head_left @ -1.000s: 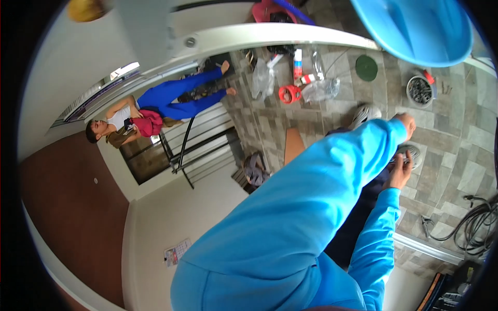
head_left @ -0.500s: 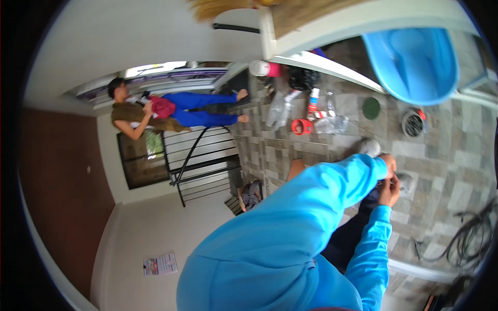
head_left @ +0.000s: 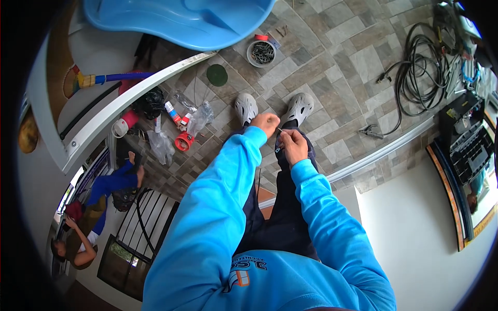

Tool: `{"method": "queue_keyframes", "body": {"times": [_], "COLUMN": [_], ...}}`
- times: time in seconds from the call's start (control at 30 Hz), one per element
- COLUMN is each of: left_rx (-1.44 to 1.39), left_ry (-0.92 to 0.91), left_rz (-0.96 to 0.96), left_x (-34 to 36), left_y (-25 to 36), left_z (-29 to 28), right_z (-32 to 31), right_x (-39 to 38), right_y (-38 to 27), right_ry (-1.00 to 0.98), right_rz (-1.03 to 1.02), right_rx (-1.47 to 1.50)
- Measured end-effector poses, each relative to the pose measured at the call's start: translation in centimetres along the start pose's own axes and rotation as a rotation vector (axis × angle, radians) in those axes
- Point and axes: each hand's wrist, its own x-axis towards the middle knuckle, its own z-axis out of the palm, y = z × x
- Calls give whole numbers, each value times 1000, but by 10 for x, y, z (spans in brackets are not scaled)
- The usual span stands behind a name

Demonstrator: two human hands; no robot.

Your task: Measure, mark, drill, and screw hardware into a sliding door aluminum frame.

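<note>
My left hand (head_left: 265, 124) is closed in a pinch on a thin dark cord (head_left: 259, 182), which hangs between my dark-trousered legs. Just below and right of it, my right hand (head_left: 293, 146) pinches the same thin line and something small and dark, too small to make out. The two hands are close, with a short dark strand between them. Both blue-sleeved forearms reach up from the lower edge. Beyond the hands are my light grey clogs (head_left: 299, 108) on the tiled floor.
A blue tub (head_left: 176, 15), white rail (head_left: 136, 96), bucket of metal pieces (head_left: 261, 53), green disc (head_left: 216, 75), bags, tube and red rings (head_left: 184, 141) lie ahead and left. Coiled cables (head_left: 415, 78) and a black case (head_left: 469, 155) are right. A person (head_left: 93, 217) in blue trousers is left.
My view has swung round, bringing my arms upright in the picture. My two hands have come together and remain so, now pinching the thin strand. The other person has shifted their arms.
</note>
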Motion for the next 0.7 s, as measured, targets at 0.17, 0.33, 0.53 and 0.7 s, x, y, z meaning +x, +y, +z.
{"method": "queue_keyframes", "body": {"times": [0.17, 0.33, 0.53, 0.7], "left_rx": [65, 163, -128, -313], "left_ry": [87, 331, 455, 450], "left_rz": [15, 71, -249, -224], "left_x": [61, 167, 267, 250], "left_y": [-15, -40, -54, -30], "left_z": [-15, -41, -53, -54], "right_z": [10, 12, 15, 12], "right_x": [1, 21, 32, 35], "right_y": [1, 5, -5, -10], "right_ry": [-54, -38, -62, 22], "right_rz": [51, 226, 217, 98], "right_rx": [130, 190, 175, 185]}}
